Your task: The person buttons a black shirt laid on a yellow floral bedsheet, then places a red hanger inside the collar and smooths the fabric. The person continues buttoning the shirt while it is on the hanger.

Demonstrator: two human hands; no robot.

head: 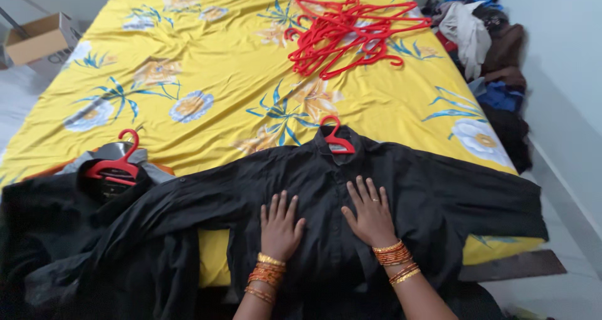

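Both hands lie flat, palms down, on the front of a black shirt (351, 188) spread across the near edge of the bed (219, 75). The left hand (280, 226) rests just left of the shirt's middle line, its fingers (276, 206) spread wide and holding nothing. The right hand (371, 216) rests just right of that line, its fingers (364, 191) also wide and empty, with a ring on one of them. Both wrists carry stacks of orange and gold bangles (392, 257).

The shirt lies with its collar pointing away from the person and its sleeves stretched out to either side. A red hanger (337, 139) sits in the collar, its hook poking out beyond the shirt onto the yellow flowered bedsheet (188, 56).

Left of the shirt lies another dark garment (75, 232), touching the shirt's sleeve, with a second red hanger (116, 166) at its neck. Well beyond the shirt's collar, a pile of red hangers (351, 34) lies tangled on the sheet. Off the bed's right side from the shirt, a heap of clothes (483, 50) lines the wall. Far to the upper left stands a cardboard box (37, 37).
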